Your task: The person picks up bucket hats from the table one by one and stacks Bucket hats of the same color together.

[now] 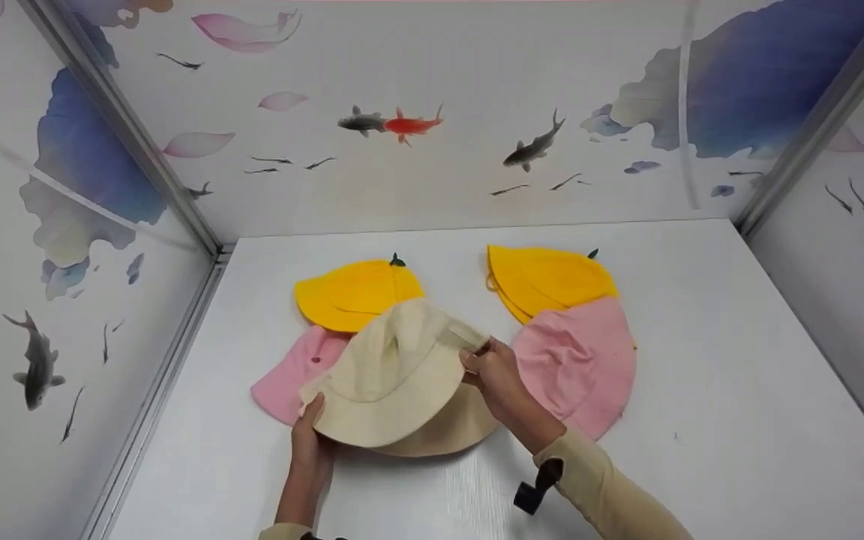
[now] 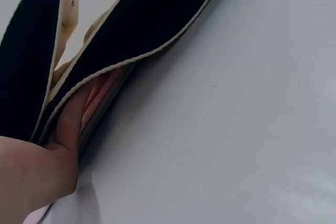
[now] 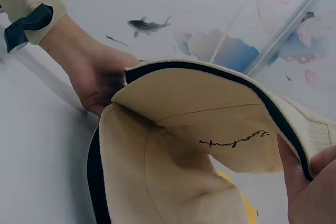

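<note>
Both hands hold a cream bucket hat (image 1: pixel 394 382) over the middle of the table. My left hand (image 1: pixel 312 442) grips the brim at its left end, thumb on top. At the other end, my right hand (image 1: pixel 498 379) pinches the brim between thumb and fingers. The left wrist view shows the brim's dark underside (image 2: pixel 152 19) and my left hand (image 2: pixel 47 166) around its folded edge. Black script lettering (image 3: pixel 233 140) marks the beige fabric in the right wrist view. A darker beige brim section (image 1: pixel 451 431) shows below the front brim in the head view.
Behind the cream hat lie a yellow hat (image 1: pixel 349 292) and a pink hat (image 1: pixel 304 371), partly covered. At right, another pink hat (image 1: pixel 582 352) overlaps a second yellow hat (image 1: pixel 552 277). Printed panels (image 1: pixel 439 172) enclose the white table (image 1: pixel 739 390) at the back and sides.
</note>
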`<state>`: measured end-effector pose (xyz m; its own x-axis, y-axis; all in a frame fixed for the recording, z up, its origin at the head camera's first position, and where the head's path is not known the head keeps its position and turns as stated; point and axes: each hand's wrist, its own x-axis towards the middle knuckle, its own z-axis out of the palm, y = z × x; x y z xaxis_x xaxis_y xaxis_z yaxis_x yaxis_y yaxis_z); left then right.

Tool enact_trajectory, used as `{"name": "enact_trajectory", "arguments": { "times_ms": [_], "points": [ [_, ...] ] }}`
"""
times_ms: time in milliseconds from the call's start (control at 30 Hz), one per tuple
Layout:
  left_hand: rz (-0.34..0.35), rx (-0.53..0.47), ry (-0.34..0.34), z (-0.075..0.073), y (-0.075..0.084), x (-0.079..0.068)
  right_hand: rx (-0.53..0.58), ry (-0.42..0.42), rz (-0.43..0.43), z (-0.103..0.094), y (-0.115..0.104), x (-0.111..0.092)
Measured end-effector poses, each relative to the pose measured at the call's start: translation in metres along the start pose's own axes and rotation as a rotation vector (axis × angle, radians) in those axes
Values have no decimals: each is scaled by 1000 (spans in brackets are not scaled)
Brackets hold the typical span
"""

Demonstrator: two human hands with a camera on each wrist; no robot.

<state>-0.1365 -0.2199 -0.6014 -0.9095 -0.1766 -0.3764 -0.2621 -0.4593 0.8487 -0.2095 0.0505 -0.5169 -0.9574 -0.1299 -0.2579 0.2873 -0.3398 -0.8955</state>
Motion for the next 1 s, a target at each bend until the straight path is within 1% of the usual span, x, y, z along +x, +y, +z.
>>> {"name": "enact_trajectory", "arguments": {
  "times_ms": [133, 233, 400, 467, 533, 667, 733, 933, 1000],
  "points": [
    [-10, 7, 18, 0, -2, -2, 17, 27, 58, -10, 2, 4],
    [3, 1, 18, 1, -2, -2, -13, 47, 89, -16, 0, 6],
    [23, 5, 55, 2, -3, -1, -70, 89, 135, -26, 0, 7],
    [33, 16, 64, 2, -4, -2, -102, 107, 141, -29, 2, 7],
    [50, 26, 63, 2, -4, -1, -177, 132, 123, -32, 4, 7],
    [70, 59, 65, 2, -6, -1, -384, 196, 47, -36, 6, 5],
    [73, 79, 77, 2, -7, -1, -472, 204, 18, -37, 6, 5],
    [76, 138, 124, 2, -8, -1, -612, 199, -32, -42, 7, 5],
    [77, 152, 134, 2, -8, 0, -633, 196, -31, -46, 9, 6]
  ]
}}
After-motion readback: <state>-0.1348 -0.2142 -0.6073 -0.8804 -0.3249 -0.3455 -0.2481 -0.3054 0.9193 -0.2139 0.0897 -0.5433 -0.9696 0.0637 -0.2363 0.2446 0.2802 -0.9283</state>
